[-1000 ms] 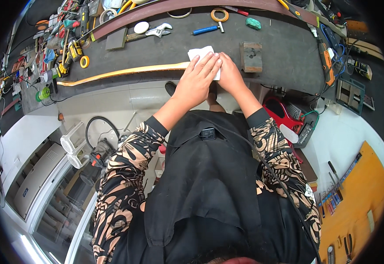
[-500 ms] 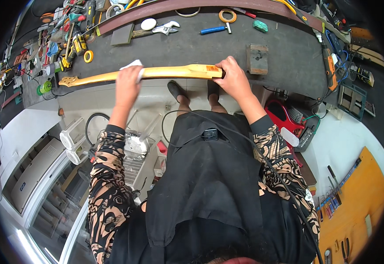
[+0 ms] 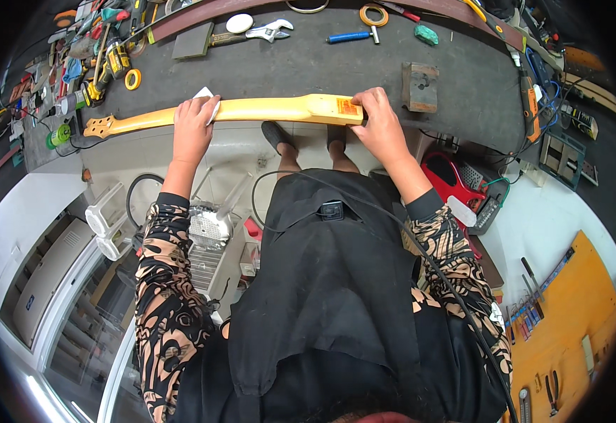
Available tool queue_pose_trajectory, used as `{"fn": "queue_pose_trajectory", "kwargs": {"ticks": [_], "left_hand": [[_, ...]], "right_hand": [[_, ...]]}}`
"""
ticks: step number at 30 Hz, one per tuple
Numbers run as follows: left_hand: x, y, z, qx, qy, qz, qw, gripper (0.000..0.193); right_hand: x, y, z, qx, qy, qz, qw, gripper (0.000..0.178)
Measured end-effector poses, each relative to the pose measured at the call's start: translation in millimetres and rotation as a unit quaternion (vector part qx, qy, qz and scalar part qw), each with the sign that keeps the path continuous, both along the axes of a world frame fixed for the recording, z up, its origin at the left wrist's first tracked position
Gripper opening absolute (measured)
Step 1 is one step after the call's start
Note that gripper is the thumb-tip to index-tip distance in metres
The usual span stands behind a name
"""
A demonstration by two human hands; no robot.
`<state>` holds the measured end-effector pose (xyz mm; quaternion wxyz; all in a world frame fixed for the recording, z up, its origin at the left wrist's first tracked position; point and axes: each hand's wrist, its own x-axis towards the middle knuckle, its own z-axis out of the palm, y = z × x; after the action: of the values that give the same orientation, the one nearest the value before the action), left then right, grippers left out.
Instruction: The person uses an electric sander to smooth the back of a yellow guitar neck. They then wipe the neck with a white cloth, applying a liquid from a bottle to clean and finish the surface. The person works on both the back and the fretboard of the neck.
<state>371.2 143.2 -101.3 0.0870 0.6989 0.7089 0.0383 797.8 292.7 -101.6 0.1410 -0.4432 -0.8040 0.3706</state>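
Workshop — workbench (image 3: 322,67), drill (image 3: 117,60), adjustable wrench (image 3: 271,30)

The left sleeve (image 3: 170,303) and the right sleeve (image 3: 456,247) are black and tan, with big curly, swirly shapes all over. Each one ends in a plain black cuff, the left cuff (image 3: 173,200) and the right cuff (image 3: 424,204). Down the front hangs a big black apron (image 3: 329,296) with soft folds. A small, dark, square box (image 3: 332,210) sits at its far end. A thin black cord (image 3: 443,275) runs down the right side. Farther off are two dark shoes (image 3: 275,134).
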Motion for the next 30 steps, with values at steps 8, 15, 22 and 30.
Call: {"fn": "queue_pose_trajectory", "kwargs": {"ticks": [8, 15, 22, 30], "left_hand": [[2, -12, -19, 0.065, 0.042, -0.016, 0.997, 0.072], [10, 15, -29, 0.122, 0.035, -0.002, 0.992, 0.069], [64, 20, -37, 0.103, -0.012, 0.088, 0.991, 0.067], [122, 37, -40, 0.155, -0.147, 0.024, 0.977, 0.052]], "right_hand": [[9, -11, -12, -0.400, 0.143, -0.211, 0.880, 0.037], [5, 22, -10, -0.525, 0.190, -0.176, 0.811, 0.046], [-2, 20, -26, -0.449, 0.220, -0.184, 0.846, 0.053], [0, 21, -30, -0.435, 0.210, -0.180, 0.857, 0.050]]}}
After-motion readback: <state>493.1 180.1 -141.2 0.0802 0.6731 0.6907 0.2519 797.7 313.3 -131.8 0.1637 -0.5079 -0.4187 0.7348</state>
